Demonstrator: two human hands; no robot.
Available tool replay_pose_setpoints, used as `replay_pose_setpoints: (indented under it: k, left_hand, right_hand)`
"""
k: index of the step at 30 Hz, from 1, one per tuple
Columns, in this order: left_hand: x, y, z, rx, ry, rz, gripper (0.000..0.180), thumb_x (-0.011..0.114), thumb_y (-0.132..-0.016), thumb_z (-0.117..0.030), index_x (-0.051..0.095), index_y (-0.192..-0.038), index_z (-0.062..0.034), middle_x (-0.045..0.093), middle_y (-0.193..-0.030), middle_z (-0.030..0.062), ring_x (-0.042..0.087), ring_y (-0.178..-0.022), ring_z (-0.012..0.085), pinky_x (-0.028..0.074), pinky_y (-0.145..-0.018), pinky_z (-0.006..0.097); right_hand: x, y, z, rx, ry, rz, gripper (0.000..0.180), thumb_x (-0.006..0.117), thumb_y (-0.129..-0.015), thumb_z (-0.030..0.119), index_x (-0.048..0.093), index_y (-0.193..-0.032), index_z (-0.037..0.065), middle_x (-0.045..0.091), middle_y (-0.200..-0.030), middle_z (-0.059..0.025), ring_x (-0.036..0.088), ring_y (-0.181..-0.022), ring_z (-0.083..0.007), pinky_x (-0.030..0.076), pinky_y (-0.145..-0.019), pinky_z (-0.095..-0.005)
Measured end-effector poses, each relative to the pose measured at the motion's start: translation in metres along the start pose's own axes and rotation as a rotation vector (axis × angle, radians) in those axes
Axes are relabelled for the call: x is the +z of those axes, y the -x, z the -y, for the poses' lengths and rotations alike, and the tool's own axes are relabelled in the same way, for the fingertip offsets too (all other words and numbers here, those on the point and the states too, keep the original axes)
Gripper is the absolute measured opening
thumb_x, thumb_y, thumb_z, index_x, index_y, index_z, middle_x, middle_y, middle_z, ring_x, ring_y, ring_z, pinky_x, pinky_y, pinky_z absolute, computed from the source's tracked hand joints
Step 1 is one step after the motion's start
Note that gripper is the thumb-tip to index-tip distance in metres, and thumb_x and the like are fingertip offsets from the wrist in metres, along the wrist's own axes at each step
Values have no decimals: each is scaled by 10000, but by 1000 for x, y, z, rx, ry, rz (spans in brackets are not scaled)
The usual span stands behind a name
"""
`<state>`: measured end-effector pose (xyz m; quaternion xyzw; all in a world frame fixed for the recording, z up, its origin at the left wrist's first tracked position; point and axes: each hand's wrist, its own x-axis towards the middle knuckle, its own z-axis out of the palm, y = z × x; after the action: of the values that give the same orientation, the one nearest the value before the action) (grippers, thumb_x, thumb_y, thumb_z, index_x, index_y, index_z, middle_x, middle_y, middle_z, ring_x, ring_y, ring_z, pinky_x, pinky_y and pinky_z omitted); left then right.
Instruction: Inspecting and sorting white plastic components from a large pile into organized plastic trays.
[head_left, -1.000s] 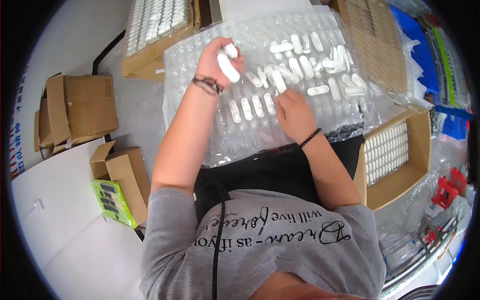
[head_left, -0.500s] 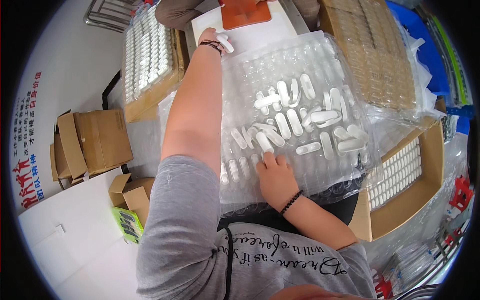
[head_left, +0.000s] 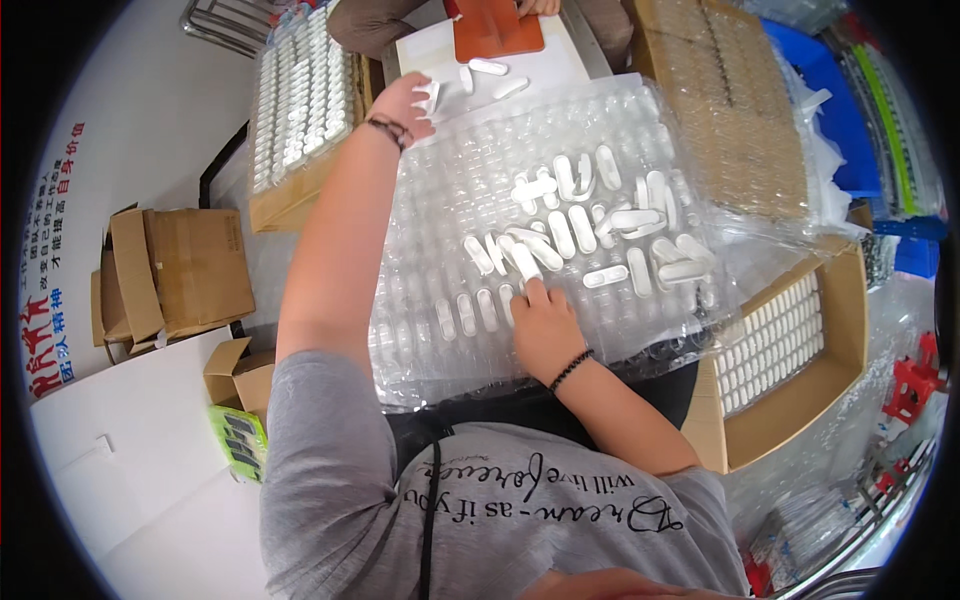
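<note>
At the far left edge of a clear plastic blister tray, my left hand has its fingers spread. A white oblong piece is against those fingers, partly covered by them. Beyond it, three similar pieces lie loose on a white board. My right hand is closed low over the tray's near half, its fingertips at one end of a white oblong piece. A loose heap of white oblong pieces covers the middle of the tray, and several others sit in a row of pockets left of my right hand.
Another person's hand shows beside an orange-red pad. Filled white trays top a carton at the left; an open carton with filled trays stands at the right. Wrapped cartons rise at the far right.
White pieces that were in my left hand now lie on the board, and its fingers have spread. My right hand stays at almost the same spot on the tray.
</note>
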<state>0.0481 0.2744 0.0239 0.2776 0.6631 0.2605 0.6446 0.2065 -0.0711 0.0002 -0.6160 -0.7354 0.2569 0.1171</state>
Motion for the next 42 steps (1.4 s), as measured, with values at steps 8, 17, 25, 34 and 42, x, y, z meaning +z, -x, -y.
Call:
replay_pose_setpoints:
  k: [8, 17, 25, 34, 42]
  left_hand:
    - [-18, 187, 140, 18, -138, 360, 382, 621, -852, -225, 562, -1190, -58, 617, -1091, 47, 590, -993, 195, 495, -832, 337]
    - [-57, 211, 236, 497, -650, 352, 377, 640, -810, -67, 553, -1175, -31, 616, -997, 90, 608, -873, 145, 506, -783, 289]
    - [-83, 203, 226, 537, -863, 226, 398, 729, -738, -190, 601, -1079, -28, 613, -996, 114, 615, -837, 203, 511, -772, 323]
    - [-75, 194, 218, 264, 74, 594, 309, 556, -954, -154, 511, -1223, -8, 602, -1160, 73, 602, -1036, 186, 493, -925, 312]
    - [-87, 183, 213, 96, 408, 489, 276, 480, -963, -95, 473, -1217, 15, 585, -1136, 159, 616, -1039, 276, 529, -917, 420]
  right_hand:
    - [16, 27, 12, 58, -77, 19, 169, 554, -768, 67, 623, -919, 33, 516, -1041, -161, 529, -930, -389, 480, -784, -470]
    - [-18, 31, -22, 125, -691, -175, 208, 603, -765, 24, 612, -969, 57, 614, -906, -108, 604, -855, -254, 488, -771, -352]
    - [-29, 19, -3, -19, -481, -164, 195, 655, -816, 70, 664, -1011, 54, 606, -888, -66, 579, -842, -155, 474, -752, -281]
    - [-8, -23, 55, -56, -839, 3, 389, 636, -836, 54, 564, -1216, 96, 636, -1026, -56, 613, -967, -167, 510, -857, -325]
    - [15, -55, 40, -49, -748, -185, 406, 525, -806, -42, 542, -1200, 57, 590, -1134, -115, 590, -1018, -222, 509, -816, -338]
